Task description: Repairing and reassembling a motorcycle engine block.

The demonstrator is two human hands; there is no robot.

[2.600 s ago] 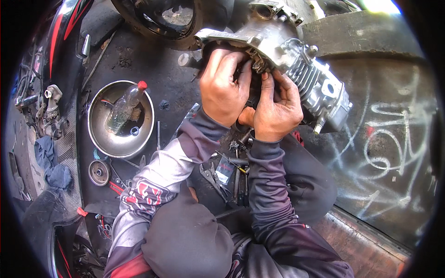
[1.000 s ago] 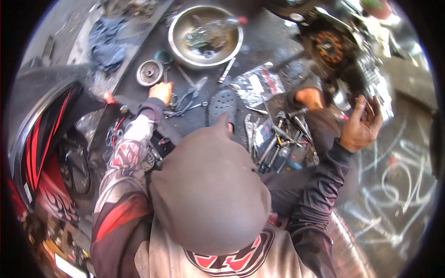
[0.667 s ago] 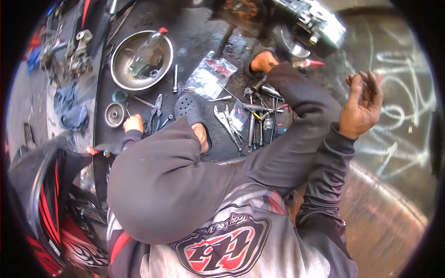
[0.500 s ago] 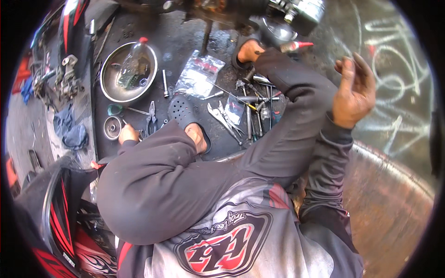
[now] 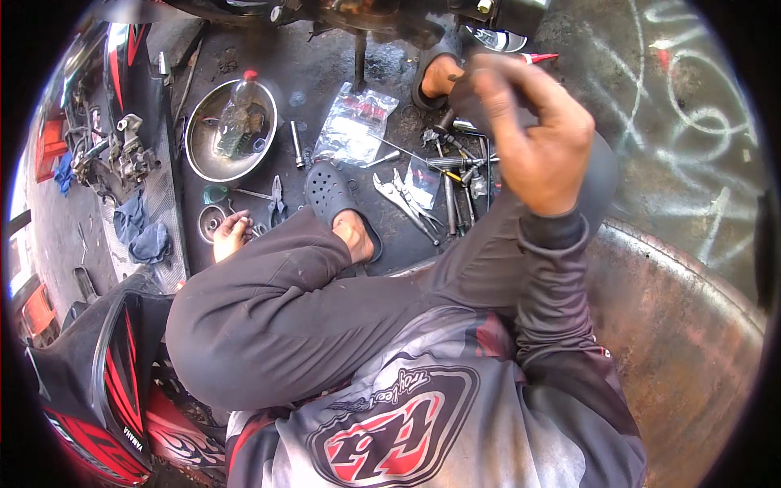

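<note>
My right hand (image 5: 547, 150) is raised over my right leg, palm turned inward. Its thumb and bent forefinger are apart, slightly blurred, and I see nothing between them. My left hand (image 5: 231, 234) is low beyond my left knee, partly hidden by it. Its fingers are curled together; whatever they may hold is too small to make out. Right beside it lies a round metal part (image 5: 211, 221) like a small drum or wheel. Pliers (image 5: 277, 200) lie on the floor just past that hand.
A steel bowl (image 5: 195, 159) holds a clear plastic bottle (image 5: 237, 122) with a red cap. Between my feet are a plastic bag (image 5: 355, 122), locking pliers (image 5: 403, 205) and several wrenches and sockets. Red-black fairings (image 5: 122, 366) stand at left, a blue rag (image 5: 140, 232) farther up. Machinery hangs ahead.
My right hand has swung left and forward across my right leg, its fingers bending. My left hand has shifted slightly, showing more of its curled fingers. The whole view has tilted a little.
</note>
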